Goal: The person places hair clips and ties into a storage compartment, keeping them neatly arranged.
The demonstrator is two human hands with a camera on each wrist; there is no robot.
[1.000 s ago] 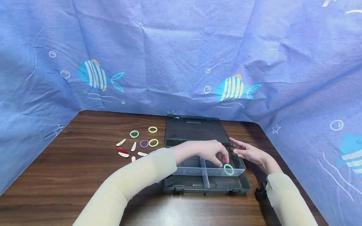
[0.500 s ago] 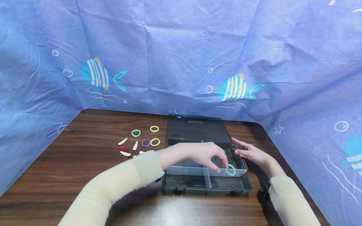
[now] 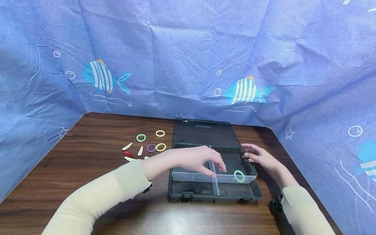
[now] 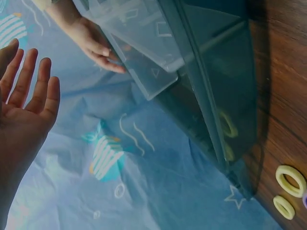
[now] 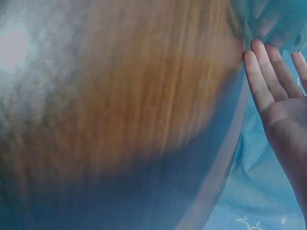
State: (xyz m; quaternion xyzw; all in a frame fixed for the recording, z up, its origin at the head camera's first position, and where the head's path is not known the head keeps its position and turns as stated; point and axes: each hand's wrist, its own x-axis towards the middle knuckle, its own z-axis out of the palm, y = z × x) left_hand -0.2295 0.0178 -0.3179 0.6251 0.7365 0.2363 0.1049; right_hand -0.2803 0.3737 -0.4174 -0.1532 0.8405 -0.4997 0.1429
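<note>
My left hand (image 3: 202,160) hovers over the dark see-through divider box (image 3: 215,197), fingers loosely bent and holding nothing. A mint-green hair tie (image 3: 235,175) stands on edge at the clear lengthwise divider (image 3: 182,176), in the box's right half. I cannot tell which side of the divider it is on. My right hand (image 3: 261,158) rests its fingertips against the box's right side. In the right wrist view, the fingers (image 5: 259,79) reach the box wall almost straight.
Left of the box lie a green hair tie (image 3: 137,138), a purple one (image 3: 148,148) and two yellow ones. Several white snap hair clips (image 3: 127,146) and a red one (image 3: 128,153) lie nearby. The box lid (image 3: 205,133) lies folded back towards the fish-print cloth (image 3: 188,65).
My left hand has let go of the mint-green hair tie at the divider and moved left, away from it. The right hand has stayed at the box's side.
</note>
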